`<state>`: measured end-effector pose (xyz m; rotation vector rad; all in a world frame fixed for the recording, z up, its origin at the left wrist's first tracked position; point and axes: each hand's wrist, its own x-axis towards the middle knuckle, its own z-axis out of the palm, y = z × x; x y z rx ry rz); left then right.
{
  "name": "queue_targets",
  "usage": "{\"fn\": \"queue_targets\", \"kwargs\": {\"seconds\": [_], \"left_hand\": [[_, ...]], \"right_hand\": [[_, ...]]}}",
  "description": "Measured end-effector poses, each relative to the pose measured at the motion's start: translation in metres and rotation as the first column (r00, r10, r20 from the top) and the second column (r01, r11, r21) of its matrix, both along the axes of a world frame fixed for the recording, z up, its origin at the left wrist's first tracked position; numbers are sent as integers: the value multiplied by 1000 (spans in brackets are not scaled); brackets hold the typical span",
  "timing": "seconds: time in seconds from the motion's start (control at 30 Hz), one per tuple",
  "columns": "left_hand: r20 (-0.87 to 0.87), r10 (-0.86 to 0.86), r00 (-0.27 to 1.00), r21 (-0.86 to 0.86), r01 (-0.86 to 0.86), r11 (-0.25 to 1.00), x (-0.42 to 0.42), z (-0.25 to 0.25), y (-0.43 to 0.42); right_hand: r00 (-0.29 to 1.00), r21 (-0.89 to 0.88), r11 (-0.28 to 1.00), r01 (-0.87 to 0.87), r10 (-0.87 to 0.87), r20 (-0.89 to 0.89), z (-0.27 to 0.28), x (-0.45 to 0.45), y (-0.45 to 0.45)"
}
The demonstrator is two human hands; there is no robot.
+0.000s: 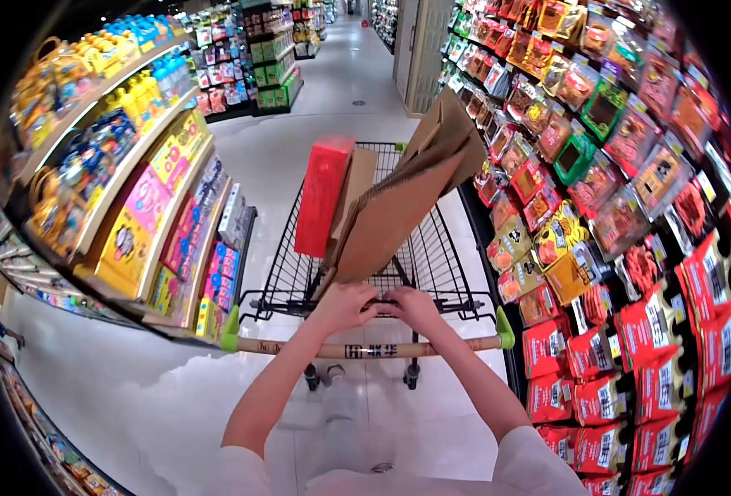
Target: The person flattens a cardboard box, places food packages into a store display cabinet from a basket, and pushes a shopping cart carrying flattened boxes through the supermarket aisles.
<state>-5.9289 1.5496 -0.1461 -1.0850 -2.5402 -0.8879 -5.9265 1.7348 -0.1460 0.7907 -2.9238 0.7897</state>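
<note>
A black wire shopping cart stands in front of me. My left hand and my right hand meet at the middle of its near edge. Their fingers curl over the dark rear rim, beyond the tan handlebar with green ends. Flattened brown cardboard leans diagonally in the basket, rising above its right side. Left of it a red box stands upright, its top blurred. Another brown cardboard piece sits between them. My fingertips are partly hidden.
Curved shelves of colourful boxes and bottles flank the cart on the left. Close on the right is a tall rack of hanging snack packs. A pale tiled aisle runs ahead, past more shelves and a pillar.
</note>
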Motion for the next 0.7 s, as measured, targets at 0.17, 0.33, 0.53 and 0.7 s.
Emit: {"fn": "queue_targets", "kwargs": {"seconds": [0.17,0.33,0.53,0.7], "left_hand": [[-53,56,997,35,-55,998,-195,-6,-6],[-62,124,990,51,-121,991,-387,-6,-16],[-120,162,979,86,-152,985,-627,-4,-28],[-114,163,980,-1,-164,986,-823,-7,-52]], "right_hand": [[998,-82,997,4,-9,-65,-15,-193,-9],[998,-65,998,10,-14,-60,-13,-391,-20],[997,-41,999,7,-11,-77,-16,-634,-33],[996,-30,1000,0,-3,-85,-17,-830,-59]]}}
